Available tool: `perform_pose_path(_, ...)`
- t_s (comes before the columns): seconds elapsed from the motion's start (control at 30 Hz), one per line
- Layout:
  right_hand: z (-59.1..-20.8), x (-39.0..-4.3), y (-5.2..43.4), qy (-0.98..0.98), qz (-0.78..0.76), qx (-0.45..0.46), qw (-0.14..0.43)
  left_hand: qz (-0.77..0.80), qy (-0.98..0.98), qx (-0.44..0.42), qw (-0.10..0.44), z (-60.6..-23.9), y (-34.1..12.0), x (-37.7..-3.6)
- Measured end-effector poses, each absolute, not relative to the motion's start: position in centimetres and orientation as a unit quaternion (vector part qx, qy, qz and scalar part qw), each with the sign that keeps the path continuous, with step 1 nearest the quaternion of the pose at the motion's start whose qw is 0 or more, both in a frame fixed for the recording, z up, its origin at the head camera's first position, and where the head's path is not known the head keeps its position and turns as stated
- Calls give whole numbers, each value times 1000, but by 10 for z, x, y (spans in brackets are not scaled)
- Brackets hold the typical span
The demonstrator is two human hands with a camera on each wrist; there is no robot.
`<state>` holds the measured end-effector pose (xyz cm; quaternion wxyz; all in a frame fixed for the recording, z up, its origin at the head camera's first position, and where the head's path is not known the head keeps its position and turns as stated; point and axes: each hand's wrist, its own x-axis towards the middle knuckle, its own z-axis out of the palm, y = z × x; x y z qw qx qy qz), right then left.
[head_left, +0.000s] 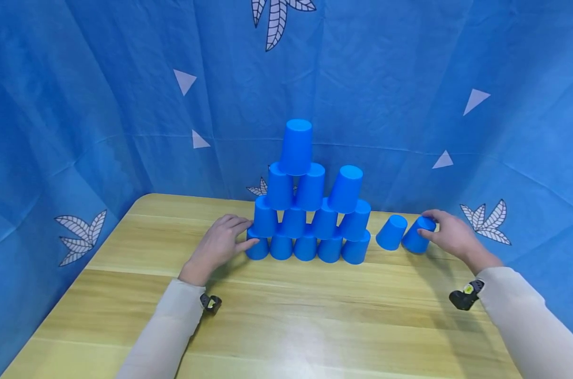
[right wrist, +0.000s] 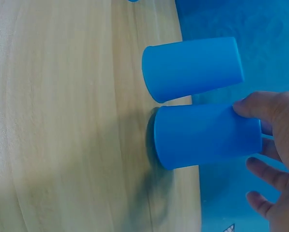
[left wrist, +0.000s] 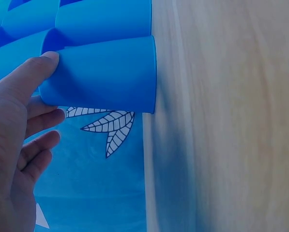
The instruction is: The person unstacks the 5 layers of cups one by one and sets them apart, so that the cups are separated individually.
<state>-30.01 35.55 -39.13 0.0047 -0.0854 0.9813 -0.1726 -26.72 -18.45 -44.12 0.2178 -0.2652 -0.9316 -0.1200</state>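
Upside-down blue plastic cups form a stepped stack on the table, several along the bottom row and several above. A single cup (head_left: 298, 147) tops it, resting on two cups at the left of the third level; another third-level cup (head_left: 347, 189) stands apart to their right. My left hand (head_left: 221, 239) pinches the leftmost bottom cup (left wrist: 100, 75) between thumb and fingers near its base end. Right of the stack, my right hand (head_left: 449, 234) grips an upside-down cup (right wrist: 207, 135) near its top, thumb in front and fingers behind. Beside that cup stands another loose cup (head_left: 392, 232).
The light wooden table (head_left: 314, 321) has its back edge just behind the cups. A blue curtain (head_left: 381, 79) with white leaves and triangles hangs behind and along both sides.
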Motion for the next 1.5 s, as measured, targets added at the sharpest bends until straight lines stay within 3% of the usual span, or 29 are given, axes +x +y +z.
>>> perform_pose_path(0.7,-393,-297,344,981,-158,-109,6,-121,-934,-260,211,-440,-184,-265)
perform_pose_path(1.5,-279,-276,273,956,-87,-262,-101,-117,-937,-258,206,-439,-184,-265)
